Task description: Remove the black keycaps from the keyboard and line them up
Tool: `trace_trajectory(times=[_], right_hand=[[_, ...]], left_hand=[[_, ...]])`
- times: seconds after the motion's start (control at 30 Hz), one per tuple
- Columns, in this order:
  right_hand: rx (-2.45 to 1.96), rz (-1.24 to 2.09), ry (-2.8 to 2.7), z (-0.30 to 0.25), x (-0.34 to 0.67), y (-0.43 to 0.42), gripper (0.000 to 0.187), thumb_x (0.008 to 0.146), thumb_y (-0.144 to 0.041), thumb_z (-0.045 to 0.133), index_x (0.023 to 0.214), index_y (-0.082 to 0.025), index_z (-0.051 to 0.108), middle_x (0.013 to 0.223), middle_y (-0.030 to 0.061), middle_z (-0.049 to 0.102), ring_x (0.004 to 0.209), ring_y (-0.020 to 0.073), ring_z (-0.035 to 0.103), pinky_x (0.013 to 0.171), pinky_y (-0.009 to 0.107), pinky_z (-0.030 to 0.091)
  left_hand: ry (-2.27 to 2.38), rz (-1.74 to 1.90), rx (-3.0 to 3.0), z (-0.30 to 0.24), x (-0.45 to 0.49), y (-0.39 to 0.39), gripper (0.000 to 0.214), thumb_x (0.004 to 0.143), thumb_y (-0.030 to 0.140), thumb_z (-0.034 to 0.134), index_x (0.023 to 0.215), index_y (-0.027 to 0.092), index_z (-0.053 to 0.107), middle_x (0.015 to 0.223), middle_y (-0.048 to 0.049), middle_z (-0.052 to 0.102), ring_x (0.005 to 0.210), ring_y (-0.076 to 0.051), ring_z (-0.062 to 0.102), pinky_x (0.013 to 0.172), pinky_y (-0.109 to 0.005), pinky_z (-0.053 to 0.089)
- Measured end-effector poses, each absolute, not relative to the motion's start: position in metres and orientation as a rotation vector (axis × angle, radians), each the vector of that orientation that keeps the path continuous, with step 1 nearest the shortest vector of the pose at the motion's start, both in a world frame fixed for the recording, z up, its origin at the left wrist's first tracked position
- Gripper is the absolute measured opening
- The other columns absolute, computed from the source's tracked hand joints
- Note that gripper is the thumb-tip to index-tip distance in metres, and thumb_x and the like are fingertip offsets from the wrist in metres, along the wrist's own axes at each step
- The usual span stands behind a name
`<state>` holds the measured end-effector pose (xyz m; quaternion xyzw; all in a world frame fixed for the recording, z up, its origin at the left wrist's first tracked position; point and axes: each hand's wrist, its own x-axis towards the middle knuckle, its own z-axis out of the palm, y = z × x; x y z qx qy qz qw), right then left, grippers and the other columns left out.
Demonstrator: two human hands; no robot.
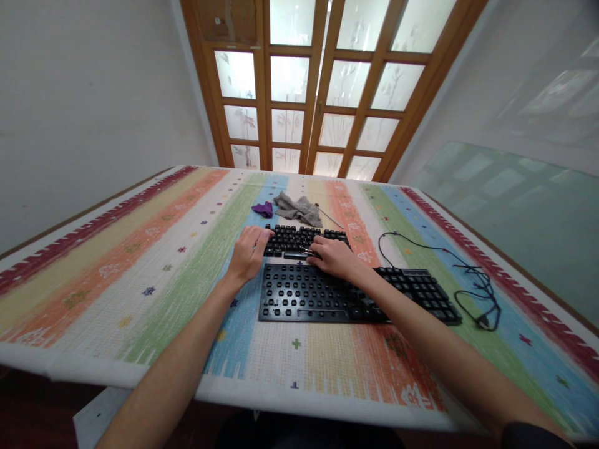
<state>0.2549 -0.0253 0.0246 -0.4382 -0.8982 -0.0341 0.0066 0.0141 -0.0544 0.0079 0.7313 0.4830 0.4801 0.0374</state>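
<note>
A black keyboard (309,305) lies in front of me, its left and middle sections stripped to bare key sockets while keys remain on the right part. Beyond it, loose black keycaps (292,239) are laid out in rows, with a long space bar keycap (294,255) at the near side. My left hand (250,252) is closed at the left end of these rows; whatever its fingers pinch is hidden. My right hand (331,254) is closed around a thin, shiny metal tool (306,251), which points left over the keycaps; its exact kind is unclear.
Behind the keycaps lie a crumpled grey cloth (299,209), a small purple cloth (262,209) and a thin stick-like tool (330,216). The keyboard's black cable (484,290) coils at the right on the striped tablecloth (154,262). Wood-framed glass doors (309,93) stand beyond the table.
</note>
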Motion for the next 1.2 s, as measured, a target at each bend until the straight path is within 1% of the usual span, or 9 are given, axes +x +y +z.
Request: trace_trajectory(times=[0.47, 0.87, 1.03, 1.2], right_hand=[[-1.347, -0.135, -2.822, 0.0204, 0.2475, -0.0209, 0.019, 0.095, -0.032, 0.054, 0.099, -0.018, 0.066, 0.110, 0.0096, 0.063, 0.092, 0.0224, 0.064, 0.069, 0.029, 0.041], [-1.356, -0.150, -2.821, 0.0200, 0.2450, -0.0197, 0.020, 0.095, -0.033, 0.054, 0.101, -0.018, 0.066, 0.112, 0.0092, 0.064, 0.094, 0.0232, 0.065, 0.067, 0.029, 0.041], [-1.343, -0.155, -2.819, 0.0193, 0.2446, -0.0186, 0.019, 0.094, -0.033, 0.055, 0.100, -0.018, 0.066, 0.111, 0.0097, 0.065, 0.094, 0.0237, 0.065, 0.067, 0.029, 0.041], [-1.336, -0.154, -2.811, 0.0198, 0.2450, -0.0188, 0.019, 0.093, -0.033, 0.056, 0.098, -0.018, 0.066, 0.109, 0.0099, 0.065, 0.093, 0.0235, 0.064, 0.067, 0.029, 0.041]], left_hand=[[1.453, 1.468, 2.268, 0.0076, 0.0130, -0.0545, 0.040, 0.103, 0.037, 0.031, 0.093, 0.021, 0.067, 0.093, -0.0060, 0.069, 0.091, -0.022, 0.058, 0.089, -0.037, 0.044], [1.453, 1.457, 2.267, 0.0070, 0.0129, -0.0542, 0.040, 0.102, 0.037, 0.031, 0.094, 0.021, 0.067, 0.094, -0.0059, 0.069, 0.092, -0.022, 0.058, 0.090, -0.038, 0.044], [1.439, 1.466, 2.274, 0.0068, 0.0128, -0.0537, 0.039, 0.102, 0.036, 0.031, 0.094, 0.021, 0.067, 0.093, -0.0061, 0.069, 0.091, -0.022, 0.058, 0.090, -0.038, 0.044], [1.459, 1.446, 2.267, 0.0069, 0.0129, -0.0539, 0.042, 0.102, 0.038, 0.030, 0.094, 0.021, 0.067, 0.094, -0.0062, 0.069, 0.092, -0.022, 0.058, 0.091, -0.038, 0.044]])
